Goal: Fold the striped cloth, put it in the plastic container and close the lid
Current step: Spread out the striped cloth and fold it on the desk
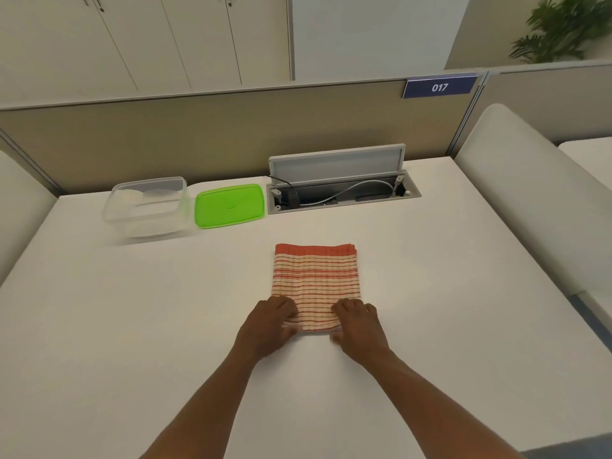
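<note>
red-and-cream striped cloth (316, 286), folded into a rectangle, lying flat at the middle of the white table (132, 326). pinching its near edge at both corners: left hand (270, 326) and right hand (359, 327), fingers curled on top, thumbs seemingly tucked beneath, though blurred. sitting well apart at the far left, uncovered: clear plastic container (147, 207), with green lid (229, 206) lying flat just beside it.

This is an office, at a cubicle desk. A white desk (132, 326) sits against a beige partition (198, 137) bearing a blue number sign (439, 87) reading 017, with an open cable box (341, 185) set into the desktop. Behind stand pale cupboards (149, 38) and a potted plant (563, 28).
</note>
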`<state>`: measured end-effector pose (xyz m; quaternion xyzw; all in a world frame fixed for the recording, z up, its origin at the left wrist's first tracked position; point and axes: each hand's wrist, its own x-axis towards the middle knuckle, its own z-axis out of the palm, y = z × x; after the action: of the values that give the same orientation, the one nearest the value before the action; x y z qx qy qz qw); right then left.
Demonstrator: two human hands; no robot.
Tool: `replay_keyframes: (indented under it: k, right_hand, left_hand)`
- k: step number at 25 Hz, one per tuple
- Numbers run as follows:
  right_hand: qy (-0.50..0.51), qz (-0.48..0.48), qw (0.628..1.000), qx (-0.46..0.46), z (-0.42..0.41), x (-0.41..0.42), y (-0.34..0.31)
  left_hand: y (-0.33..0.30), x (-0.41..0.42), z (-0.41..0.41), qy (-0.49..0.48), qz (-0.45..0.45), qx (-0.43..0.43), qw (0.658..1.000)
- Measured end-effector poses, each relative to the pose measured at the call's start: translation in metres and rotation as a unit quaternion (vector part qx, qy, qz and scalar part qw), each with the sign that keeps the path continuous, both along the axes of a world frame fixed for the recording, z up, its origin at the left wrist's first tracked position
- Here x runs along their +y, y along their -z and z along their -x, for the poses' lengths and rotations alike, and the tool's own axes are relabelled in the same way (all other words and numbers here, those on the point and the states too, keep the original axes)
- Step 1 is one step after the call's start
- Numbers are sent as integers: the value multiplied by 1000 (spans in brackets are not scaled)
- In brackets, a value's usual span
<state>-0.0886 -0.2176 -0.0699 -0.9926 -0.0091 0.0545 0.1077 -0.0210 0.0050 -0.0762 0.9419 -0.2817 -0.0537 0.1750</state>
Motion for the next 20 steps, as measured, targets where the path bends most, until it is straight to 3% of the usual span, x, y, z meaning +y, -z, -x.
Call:
replay_keyframes:
  k: [4, 11, 14, 20]
  right_hand:
    - [-18, 18, 1000, -9, 0, -1, -1]
    - [-22, -5, 999, -29, 8, -6, 1]
    - [-24, 0, 1000, -18, 10, -10, 2]
    - [-15, 4, 999, -43, 12, -14, 1]
  left_hand:
    - [9, 16, 10, 34, -17, 6, 999]
    - [14, 16, 15, -7, -66, 13, 998]
    - [9, 12, 13, -59, -52, 55, 995]
    - [-3, 8, 1, -67, -25, 82, 994]
